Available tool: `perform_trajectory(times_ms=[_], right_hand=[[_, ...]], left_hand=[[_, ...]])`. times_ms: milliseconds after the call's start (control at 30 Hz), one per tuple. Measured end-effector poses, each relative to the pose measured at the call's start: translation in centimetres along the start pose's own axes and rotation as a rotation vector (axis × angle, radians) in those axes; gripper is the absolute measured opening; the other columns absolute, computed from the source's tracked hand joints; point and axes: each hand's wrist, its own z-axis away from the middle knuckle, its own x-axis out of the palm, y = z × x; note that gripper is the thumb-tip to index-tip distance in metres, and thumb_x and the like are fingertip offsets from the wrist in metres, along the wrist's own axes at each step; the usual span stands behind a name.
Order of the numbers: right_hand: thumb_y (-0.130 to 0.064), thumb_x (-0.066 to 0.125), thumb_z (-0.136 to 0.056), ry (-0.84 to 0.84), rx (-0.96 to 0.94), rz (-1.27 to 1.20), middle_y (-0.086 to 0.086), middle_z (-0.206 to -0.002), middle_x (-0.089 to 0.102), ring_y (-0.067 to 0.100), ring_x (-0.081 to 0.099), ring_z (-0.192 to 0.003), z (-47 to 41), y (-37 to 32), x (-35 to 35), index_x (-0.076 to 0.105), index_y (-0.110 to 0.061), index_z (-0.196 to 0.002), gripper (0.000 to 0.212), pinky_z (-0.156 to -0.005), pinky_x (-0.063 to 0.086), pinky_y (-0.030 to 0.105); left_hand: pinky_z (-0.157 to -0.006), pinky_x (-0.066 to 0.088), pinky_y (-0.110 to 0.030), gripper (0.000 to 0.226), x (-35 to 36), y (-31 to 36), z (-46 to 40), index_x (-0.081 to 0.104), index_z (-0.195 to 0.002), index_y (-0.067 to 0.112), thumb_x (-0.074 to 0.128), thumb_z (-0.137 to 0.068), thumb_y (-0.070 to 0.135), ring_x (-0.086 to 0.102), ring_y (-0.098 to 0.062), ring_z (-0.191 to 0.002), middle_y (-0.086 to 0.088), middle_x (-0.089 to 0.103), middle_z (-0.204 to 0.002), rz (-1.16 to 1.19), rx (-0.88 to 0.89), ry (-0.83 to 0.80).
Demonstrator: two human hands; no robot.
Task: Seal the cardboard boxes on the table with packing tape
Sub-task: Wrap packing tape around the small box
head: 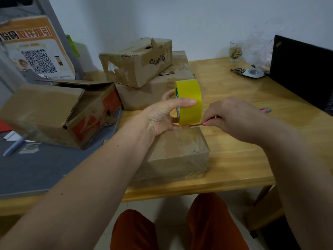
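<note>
While the left hand grips the tape roll above the near box and the right hand pinches a small blade at its edge, that box looks taped, the open box unsealed.

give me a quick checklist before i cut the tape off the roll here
1. Roll held firm: ok, the left hand grips the yellow tape roll upright at the far edge of the near box.
2. Cutter in hand: ok, the right hand pinches a pink-handled blade, its tip just under the roll.
3. Fingers clear of the blade: not ok, the left fingertips sit right at the blade tip.
4. Tape strip laid flat on the box: cannot tell, the tape is hard to make out on the box.
5. Box steady on the table: ok, it sits flat.
</note>
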Motion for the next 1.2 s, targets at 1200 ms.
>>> perform_trajectory(times_ms=[1200], right_hand=[[-0.022,0.065,-0.09,0.396,-0.067,-0.59,-0.006,-0.099,0.073,0.003,0.065,-0.096,0.3,-2.5,6.4,0.077,-0.018,-0.097,0.014,-0.087,0.053,0.03]], left_hand=[[-0.065,0.06,-0.047,0.089,-0.4,0.6,0.5,0.054,-0.137,0.018,0.089,-0.055,0.009,0.063,-0.033,-0.101,-0.013,0.057,-0.13,0.188,0.005,0.131]])
